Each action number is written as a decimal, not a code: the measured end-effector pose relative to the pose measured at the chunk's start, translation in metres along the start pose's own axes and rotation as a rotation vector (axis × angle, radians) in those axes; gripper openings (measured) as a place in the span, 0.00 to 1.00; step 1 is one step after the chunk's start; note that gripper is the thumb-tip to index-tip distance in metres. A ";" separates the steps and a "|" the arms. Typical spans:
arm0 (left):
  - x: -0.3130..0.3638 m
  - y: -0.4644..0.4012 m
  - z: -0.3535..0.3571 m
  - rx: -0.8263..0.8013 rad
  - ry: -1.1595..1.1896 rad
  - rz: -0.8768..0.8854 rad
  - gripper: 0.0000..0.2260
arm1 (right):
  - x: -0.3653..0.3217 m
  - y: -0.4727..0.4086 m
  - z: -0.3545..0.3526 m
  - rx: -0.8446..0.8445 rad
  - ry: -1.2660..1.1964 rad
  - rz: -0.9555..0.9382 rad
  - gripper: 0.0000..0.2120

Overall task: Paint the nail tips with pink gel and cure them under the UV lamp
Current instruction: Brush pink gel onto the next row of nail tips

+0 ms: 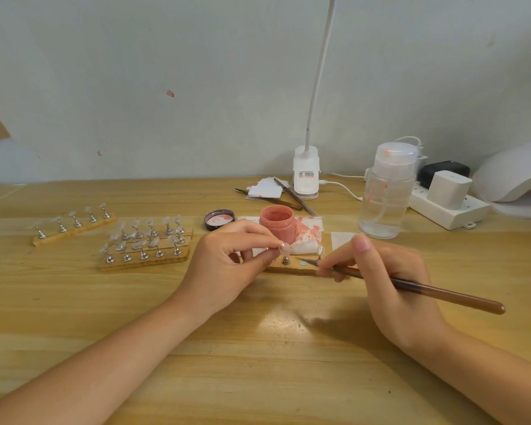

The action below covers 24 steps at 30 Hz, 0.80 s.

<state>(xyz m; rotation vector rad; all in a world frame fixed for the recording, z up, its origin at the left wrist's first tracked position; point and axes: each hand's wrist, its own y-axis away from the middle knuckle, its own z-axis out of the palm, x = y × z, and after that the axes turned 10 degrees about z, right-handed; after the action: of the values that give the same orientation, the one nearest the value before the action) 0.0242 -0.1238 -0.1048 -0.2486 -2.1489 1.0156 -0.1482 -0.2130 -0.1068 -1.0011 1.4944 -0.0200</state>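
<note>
One pink tip (284, 248) sits pinched in my left hand (227, 259), so my right hand (390, 280), gripping the brush (417, 288), should paint slowly and keep edges neat.

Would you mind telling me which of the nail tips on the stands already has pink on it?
The nail tip pinched in the left hand, right in front of the pink jar. The tips on the boards to the left are clear.
</note>
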 end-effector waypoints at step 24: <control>-0.003 0.001 0.001 0.022 0.001 0.052 0.04 | -0.002 -0.003 0.004 -0.004 0.233 -0.118 0.19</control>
<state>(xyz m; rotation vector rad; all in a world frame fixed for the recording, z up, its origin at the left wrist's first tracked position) 0.0259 -0.1256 -0.1074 -0.2956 -2.1393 1.0672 -0.1432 -0.2111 -0.1042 -1.1183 1.6443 -0.2247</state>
